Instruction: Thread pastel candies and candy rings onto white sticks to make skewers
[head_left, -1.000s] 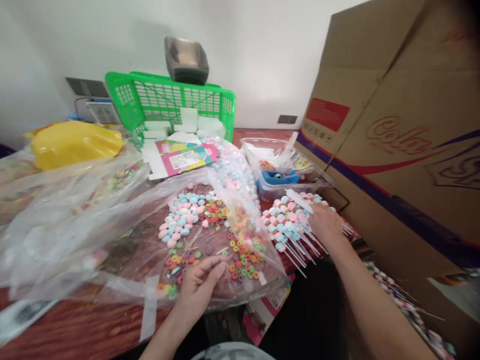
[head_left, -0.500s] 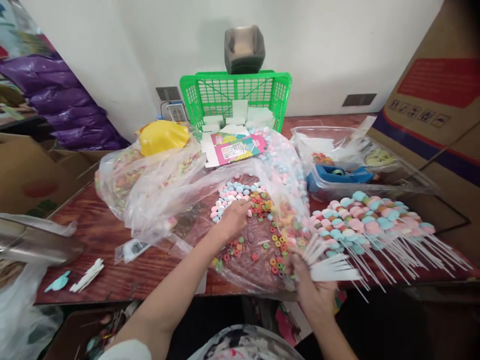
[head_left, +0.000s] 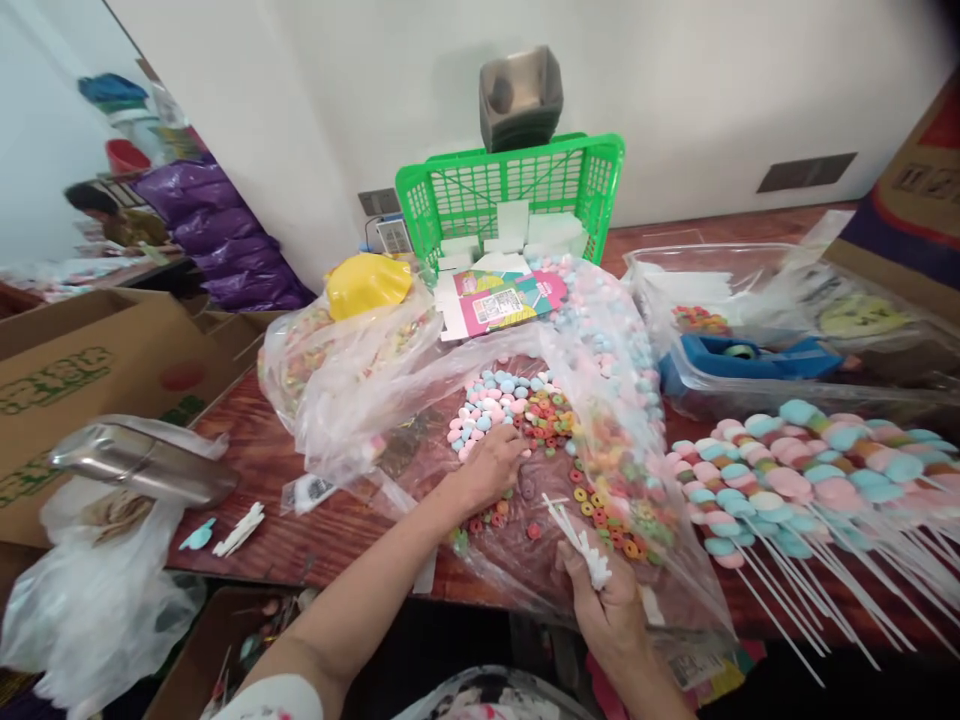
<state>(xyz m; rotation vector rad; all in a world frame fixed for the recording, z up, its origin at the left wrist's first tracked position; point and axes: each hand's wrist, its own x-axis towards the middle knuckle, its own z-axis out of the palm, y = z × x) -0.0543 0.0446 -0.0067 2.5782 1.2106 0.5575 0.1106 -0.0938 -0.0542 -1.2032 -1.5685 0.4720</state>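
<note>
The desk (head_left: pixel 277 540) looks like glossy, reddish-brown grained wood. A smooth, shiny metal flask (head_left: pixel 150 466) lies near matt brown cardboard (head_left: pixel 135 365). The basket (head_left: pixel 510 176) is green plastic; the bag (head_left: pixel 352 400) is clear, crinkled plastic.

The right hand (head_left: pixel 611 600) grips a bundle of white sticks (head_left: pixel 581 545). The left hand's fingertips (head_left: pixel 519 440) reach to the edge of pink, blue and white marshmallows (head_left: pixel 480 415), with colorful cereal rings (head_left: pixel 550 418) just beside them. Right of the right hand's fingers lie marshmallow skewers (head_left: pixel 795 475); beyond both hands' fingers stands a green basket (head_left: pixel 510 175).
</note>
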